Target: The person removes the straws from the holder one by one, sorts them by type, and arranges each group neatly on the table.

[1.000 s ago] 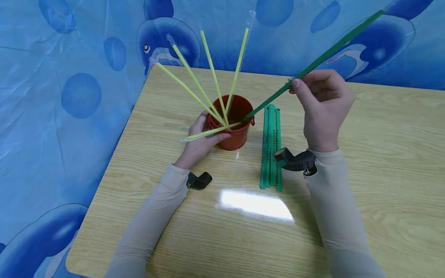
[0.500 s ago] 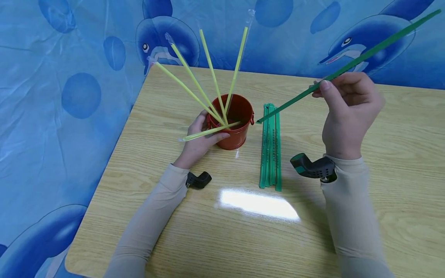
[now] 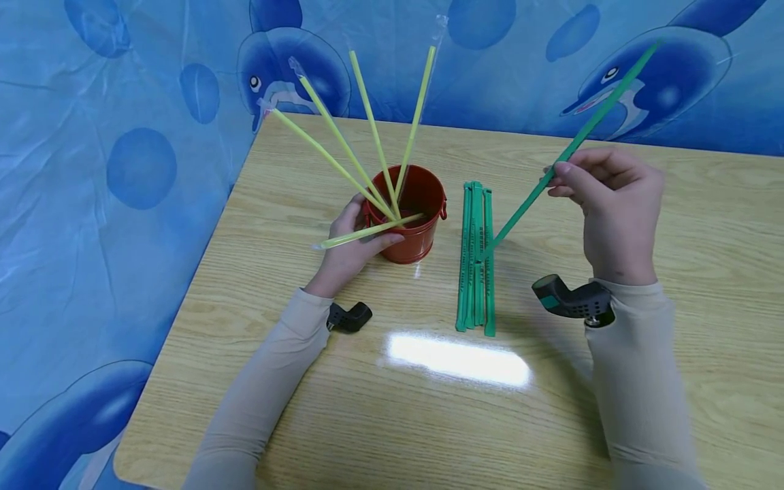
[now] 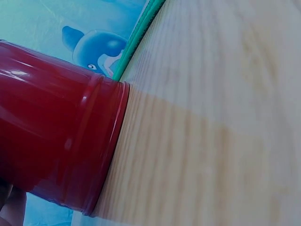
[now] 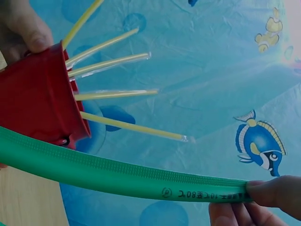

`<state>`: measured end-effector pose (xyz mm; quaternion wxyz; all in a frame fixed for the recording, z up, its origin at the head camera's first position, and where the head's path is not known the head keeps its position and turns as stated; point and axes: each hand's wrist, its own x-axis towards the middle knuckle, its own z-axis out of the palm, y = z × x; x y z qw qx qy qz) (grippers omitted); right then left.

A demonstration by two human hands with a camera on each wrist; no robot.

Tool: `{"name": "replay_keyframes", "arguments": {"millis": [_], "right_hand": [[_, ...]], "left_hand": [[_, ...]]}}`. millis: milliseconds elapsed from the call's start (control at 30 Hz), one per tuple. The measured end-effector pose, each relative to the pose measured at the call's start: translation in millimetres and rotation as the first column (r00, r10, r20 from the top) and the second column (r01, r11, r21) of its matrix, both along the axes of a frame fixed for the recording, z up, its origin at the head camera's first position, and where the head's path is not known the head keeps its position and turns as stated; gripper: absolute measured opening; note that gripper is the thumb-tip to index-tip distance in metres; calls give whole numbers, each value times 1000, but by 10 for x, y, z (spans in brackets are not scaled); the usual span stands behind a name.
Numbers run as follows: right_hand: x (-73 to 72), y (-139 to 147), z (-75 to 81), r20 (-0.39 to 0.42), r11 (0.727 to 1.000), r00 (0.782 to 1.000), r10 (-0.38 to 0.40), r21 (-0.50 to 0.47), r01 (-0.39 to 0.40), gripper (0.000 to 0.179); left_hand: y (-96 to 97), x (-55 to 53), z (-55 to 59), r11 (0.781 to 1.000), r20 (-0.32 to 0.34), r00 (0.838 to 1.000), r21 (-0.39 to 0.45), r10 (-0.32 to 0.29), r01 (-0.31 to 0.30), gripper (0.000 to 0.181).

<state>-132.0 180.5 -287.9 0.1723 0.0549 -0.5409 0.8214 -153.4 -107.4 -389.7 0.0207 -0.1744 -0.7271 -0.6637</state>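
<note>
A small red metal bucket (image 3: 409,246) stands upright on the table, with my left hand (image 3: 345,264) gripping its left side, thumb across the front. Several yellow straws in clear wrappers (image 3: 373,126) fan out of it; one leans low over the left thumb. To the bucket's right, my right hand (image 3: 621,207) pinches a green-wrapped straw (image 3: 584,131) near its middle between thumb and fingers. That straw slants, its lower end over a row of several green-wrapped straws (image 3: 470,292) on the table; whether it touches them I cannot tell. Printed characters show on its wrapper (image 5: 117,175) in the right wrist view.
The wooden table (image 3: 392,422) has a rounded near-left corner and a glare patch in front of the green straws. Behind and to the left hangs a blue sheet (image 3: 143,167) with dolphin prints.
My right hand has moved right, carrying the green straw. Its lower end has left the bucket's rim and come over the green row. The left hand and bucket have stayed put.
</note>
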Motion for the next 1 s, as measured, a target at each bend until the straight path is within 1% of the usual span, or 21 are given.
{"name": "replay_keyframes", "arguments": {"millis": [167,333,467,567,667,767,867,933,1000], "right_hand": [[33,83,-48,53,996,998,31,77,-35,8],[38,136,-98,79,982,996,51,176,-64,11],[-7,170,-186,144,958,986,85,261,-121,11],[-51,198,-269,212,934,971,107,315,-171,10],[-89,221,-341,269,913,955,128,344,-219,9],[-120,229,-386,325,877,937,128,405,-260,10],[-145,235,-418,386,807,917,105,506,-305,13],[-166,243,-455,428,760,900,86,555,-337,15],[-191,255,-506,469,725,880,74,581,-371,16]], "left_hand": [[0,-5,3,1000,4,1000,13,-8,8,67],[-4,-5,-2,1000,0,1000,12,-7,7,67],[-2,-11,-10,1000,-1,1000,8,-5,5,66],[3,-18,-18,1000,7,1000,2,-2,2,66],[11,-17,-14,1000,11,1000,2,-3,3,66],[16,-12,-2,1000,7,1000,2,-1,1,67],[13,-12,-3,1000,3,1000,-2,5,-5,67],[11,-12,-5,1000,4,1000,0,7,-7,67],[6,-12,-9,1000,7,1000,3,6,-6,66]]}}
